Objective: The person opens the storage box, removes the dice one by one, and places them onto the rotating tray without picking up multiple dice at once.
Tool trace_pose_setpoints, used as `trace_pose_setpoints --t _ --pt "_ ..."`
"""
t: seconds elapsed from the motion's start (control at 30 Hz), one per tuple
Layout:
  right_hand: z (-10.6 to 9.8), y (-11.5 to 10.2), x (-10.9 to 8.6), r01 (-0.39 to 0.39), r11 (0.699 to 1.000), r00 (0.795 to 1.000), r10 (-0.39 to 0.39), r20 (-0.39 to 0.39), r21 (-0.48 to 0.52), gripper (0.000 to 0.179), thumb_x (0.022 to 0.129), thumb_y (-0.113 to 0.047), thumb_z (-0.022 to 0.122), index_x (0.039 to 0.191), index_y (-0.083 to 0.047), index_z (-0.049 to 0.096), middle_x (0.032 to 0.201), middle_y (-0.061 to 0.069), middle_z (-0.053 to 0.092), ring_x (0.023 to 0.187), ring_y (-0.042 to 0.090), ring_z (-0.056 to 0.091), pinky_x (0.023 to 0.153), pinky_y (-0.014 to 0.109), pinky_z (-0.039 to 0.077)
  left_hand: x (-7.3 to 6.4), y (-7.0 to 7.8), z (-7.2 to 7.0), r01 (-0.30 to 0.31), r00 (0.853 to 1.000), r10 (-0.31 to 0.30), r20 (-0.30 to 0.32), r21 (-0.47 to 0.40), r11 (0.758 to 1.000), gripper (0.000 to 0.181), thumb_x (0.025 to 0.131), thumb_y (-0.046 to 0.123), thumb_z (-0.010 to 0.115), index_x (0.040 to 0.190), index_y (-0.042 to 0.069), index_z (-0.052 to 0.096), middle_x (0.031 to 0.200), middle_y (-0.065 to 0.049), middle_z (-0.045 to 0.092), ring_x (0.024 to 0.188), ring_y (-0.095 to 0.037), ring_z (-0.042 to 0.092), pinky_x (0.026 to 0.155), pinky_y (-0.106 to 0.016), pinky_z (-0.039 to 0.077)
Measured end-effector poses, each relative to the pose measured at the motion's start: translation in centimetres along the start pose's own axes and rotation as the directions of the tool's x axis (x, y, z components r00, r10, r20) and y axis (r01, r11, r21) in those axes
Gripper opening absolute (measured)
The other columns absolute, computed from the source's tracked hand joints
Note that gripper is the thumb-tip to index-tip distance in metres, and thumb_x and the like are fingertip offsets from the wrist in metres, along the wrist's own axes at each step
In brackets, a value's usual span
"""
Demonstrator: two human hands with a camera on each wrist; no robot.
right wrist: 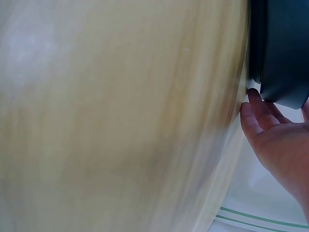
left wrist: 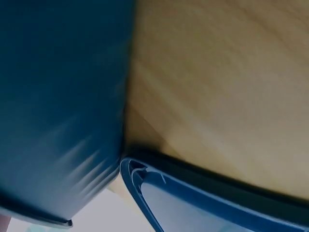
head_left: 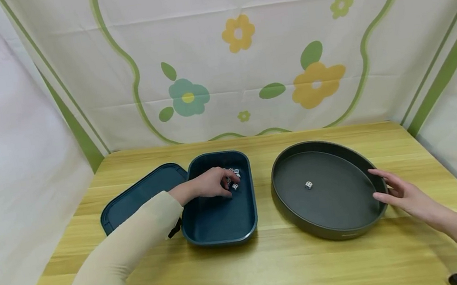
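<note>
My left hand [head_left: 212, 183] reaches into the dark blue box [head_left: 218, 228], thumb and fingers bent and apart around several small white dice [head_left: 235, 187] at its far right end. Part of those dice is hidden behind the fingers. One more die [head_left: 309, 185] lies alone in the round dark grey pan [head_left: 336, 200]. At the pan's right rim is my right hand [head_left: 411, 198], with forefinger and thumb reaching over the edge. In the right wrist view, other fingers [right wrist: 263, 113] of that hand are beside the pan's outer wall [right wrist: 285, 53].
A dark blue lid [head_left: 144, 197] lies left of the box, partly behind my left forearm. Both containers stand on a wooden table [head_left: 237, 276]. A white cloth printed with flowers [head_left: 220, 76] hangs behind the table, and white cloth also flanks both sides.
</note>
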State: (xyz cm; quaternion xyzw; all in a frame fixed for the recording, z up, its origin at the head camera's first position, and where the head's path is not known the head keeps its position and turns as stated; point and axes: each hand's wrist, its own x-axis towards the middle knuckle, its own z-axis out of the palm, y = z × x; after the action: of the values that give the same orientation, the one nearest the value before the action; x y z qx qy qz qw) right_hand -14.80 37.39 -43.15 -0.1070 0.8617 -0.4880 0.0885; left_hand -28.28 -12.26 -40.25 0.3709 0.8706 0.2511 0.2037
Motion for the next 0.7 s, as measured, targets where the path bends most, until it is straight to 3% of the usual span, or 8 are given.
trace_pose_setpoints --t 0.37,0.7 --pt "0.07 -0.05 -0.09 0.006 1.0 1.0 -0.006 -0.003 -0.01 0.066 0.102 -0.013 0.052 0.157 -0.018 0.016 0.156 0.03 -0.004 0.129 0.064 0.009 0.08 0.003 0.035 0.11 -0.5 0.52 0.004 1.0 -0.004 0.005 0.022 1.0 0.017 0.086 0.009 0.075 0.103 0.012 0.073 0.095 0.007 0.066 0.078 -0.005 0.059 0.071 -0.022 0.05" --pt "0.19 -0.04 -0.16 0.011 1.0 1.0 -0.011 -0.002 0.013 0.065 0.102 -0.013 0.052 0.157 -0.016 0.017 0.156 0.029 -0.005 0.129 0.064 0.009 0.081 0.003 0.035 -0.44 0.07 0.18 -0.034 0.999 0.034 -0.009 0.0 0.999 0.015 0.087 0.008 0.073 0.101 0.011 0.075 0.094 0.006 0.066 0.078 -0.006 0.059 0.071 -0.024 0.05"
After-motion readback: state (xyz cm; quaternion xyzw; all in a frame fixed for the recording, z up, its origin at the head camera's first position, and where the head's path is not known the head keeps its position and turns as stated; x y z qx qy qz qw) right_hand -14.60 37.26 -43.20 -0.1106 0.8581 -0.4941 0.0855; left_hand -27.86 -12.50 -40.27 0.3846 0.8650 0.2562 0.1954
